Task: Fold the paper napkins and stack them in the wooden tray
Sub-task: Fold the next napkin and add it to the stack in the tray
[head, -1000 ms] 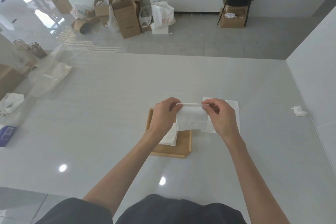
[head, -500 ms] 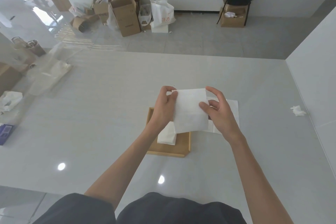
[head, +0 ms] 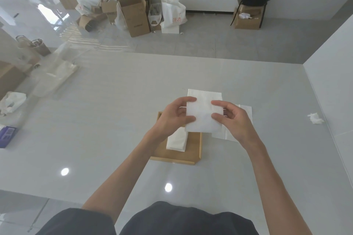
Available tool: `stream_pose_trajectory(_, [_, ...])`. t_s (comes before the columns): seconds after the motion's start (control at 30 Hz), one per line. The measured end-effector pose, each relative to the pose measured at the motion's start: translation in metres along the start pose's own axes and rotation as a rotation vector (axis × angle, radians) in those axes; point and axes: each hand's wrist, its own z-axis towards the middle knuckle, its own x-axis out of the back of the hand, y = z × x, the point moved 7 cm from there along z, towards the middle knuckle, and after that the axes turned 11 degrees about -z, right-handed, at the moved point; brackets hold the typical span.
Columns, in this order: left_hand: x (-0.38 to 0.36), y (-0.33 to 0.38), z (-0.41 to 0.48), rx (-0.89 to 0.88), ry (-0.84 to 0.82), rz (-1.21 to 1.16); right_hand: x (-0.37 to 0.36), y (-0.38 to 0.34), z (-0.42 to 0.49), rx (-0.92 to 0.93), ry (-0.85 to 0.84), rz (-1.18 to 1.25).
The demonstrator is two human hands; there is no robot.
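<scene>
Left hand [head: 172, 118] and right hand [head: 234, 120] both pinch a white square paper napkin [head: 202, 114] above a shallow wooden tray [head: 193, 150], hiding its far end. Folded white napkin stack [head: 176, 140] inside; flat napkins [head: 242, 120] at 3 o'clock; crumpled tissue [head: 315, 118] farther right.

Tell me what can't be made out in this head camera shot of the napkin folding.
- The far part of the shallow wooden tray: hidden behind the left hand and the white paper napkin held in both hands.
- How many folded white napkins are stacked in the tray: edges too fine to count.
- The flat white napkins on the table: mostly covered by the right hand.
- The small purple object at the left: cut off by the frame edge.
</scene>
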Motion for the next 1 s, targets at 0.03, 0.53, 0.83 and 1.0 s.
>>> stream_pose_trajectory(0.03, [0.000,0.000,0.001,-0.005,-0.005,0.012,0.001,0.000,0.000,0.008,0.010,-0.004])
stream_pose_trajectory(0.53, [0.000,-0.002,0.002,0.024,0.047,0.204,0.006,0.002,0.000,0.054,0.068,-0.177])
stream_pose_trajectory(0.83, [0.006,-0.002,0.003,-0.055,0.149,0.469,0.000,0.010,-0.001,0.071,0.063,-0.220])
stream_pose_trajectory(1.0, [0.009,0.000,0.006,-0.058,0.204,0.488,0.000,0.010,0.002,0.115,0.109,-0.296])
